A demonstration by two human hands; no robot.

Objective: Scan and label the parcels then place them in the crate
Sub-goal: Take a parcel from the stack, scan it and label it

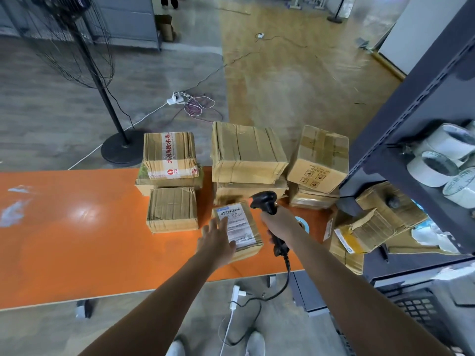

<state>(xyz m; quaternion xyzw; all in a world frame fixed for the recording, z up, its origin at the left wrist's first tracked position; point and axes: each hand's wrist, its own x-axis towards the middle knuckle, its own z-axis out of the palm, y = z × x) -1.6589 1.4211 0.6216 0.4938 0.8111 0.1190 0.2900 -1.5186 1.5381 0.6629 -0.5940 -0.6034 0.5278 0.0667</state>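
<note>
Your left hand (218,240) rests with straight fingers on the small brown cardboard parcel with a white barcode label (241,227), which lies on the orange desk (77,240). Your right hand (279,224) fingers grip the black handheld scanner (265,200), its head just beside the parcel's far corner.

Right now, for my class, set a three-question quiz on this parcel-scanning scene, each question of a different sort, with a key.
1. True or false: the scanner lies loose on the table.
2. Which hand touches the labelled parcel? A left, B right.
3. Fill in: the table is coloured ____.

Key: 1 false, the right hand grips it; 2 A, the left hand; 3 orange.
</note>
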